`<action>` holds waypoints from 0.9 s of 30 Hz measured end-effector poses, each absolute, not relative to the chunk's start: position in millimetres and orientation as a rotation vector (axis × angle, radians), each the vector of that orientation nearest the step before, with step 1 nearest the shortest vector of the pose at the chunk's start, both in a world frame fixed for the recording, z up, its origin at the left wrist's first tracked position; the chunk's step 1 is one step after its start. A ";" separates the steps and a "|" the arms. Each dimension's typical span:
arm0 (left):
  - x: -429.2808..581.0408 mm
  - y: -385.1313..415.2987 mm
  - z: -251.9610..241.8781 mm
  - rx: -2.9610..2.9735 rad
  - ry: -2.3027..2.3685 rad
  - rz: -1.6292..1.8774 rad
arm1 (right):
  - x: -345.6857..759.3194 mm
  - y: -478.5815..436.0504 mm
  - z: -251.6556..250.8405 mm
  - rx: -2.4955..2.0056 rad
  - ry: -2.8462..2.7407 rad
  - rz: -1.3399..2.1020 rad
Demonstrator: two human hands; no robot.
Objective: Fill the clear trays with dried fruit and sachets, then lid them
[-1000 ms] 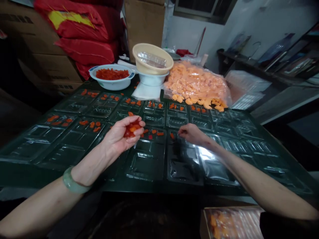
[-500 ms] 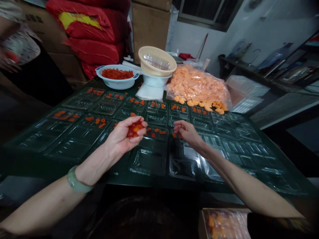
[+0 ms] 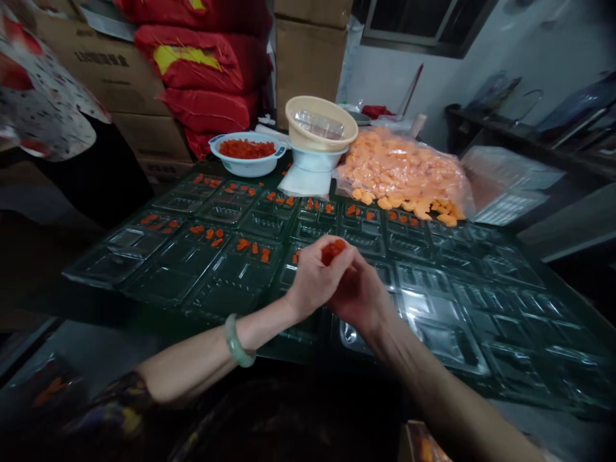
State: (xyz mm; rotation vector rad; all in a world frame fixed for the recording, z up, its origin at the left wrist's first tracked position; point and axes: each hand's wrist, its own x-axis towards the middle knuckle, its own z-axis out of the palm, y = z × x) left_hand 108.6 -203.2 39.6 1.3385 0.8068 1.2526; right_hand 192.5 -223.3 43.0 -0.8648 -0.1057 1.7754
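Note:
My left hand (image 3: 315, 277), with a green bangle on the wrist, is cupped around a handful of red-orange candied pieces (image 3: 332, 249). My right hand (image 3: 360, 296) is pressed against the left one, its fingers reaching into that handful. Both hover over the dark clear plastic compartment trays (image 3: 226, 260) covering the table. Several tray compartments hold a few red-orange pieces (image 3: 251, 247).
At the back stand a white bowl of red pieces (image 3: 248, 154), a beige basin on a white bowl (image 3: 320, 125), and a big bag of pale orange pieces (image 3: 402, 173). Red sacks and cartons are behind. Another person's patterned sleeve (image 3: 43, 109) is at the left.
My hands have come together: the left moved right, and the right drew back from the tray to meet it. The view shifted, bringing more of the person at left into sight.

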 end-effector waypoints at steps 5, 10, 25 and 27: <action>111.4 -215.2 40.7 1.667 0.781 1.432 | 190.3 -221.1 33.1 -0.926 -0.357 1.582; 137.0 -207.3 47.3 1.353 0.752 1.457 | 209.8 -215.1 20.9 -1.093 -0.414 1.453; 137.2 -172.4 54.5 0.526 0.550 0.895 | 326.8 -207.9 1.2 -1.751 -1.235 0.811; 135.4 -169.6 48.7 0.488 0.571 0.890 | 328.7 -200.6 -8.1 -1.759 -1.322 0.739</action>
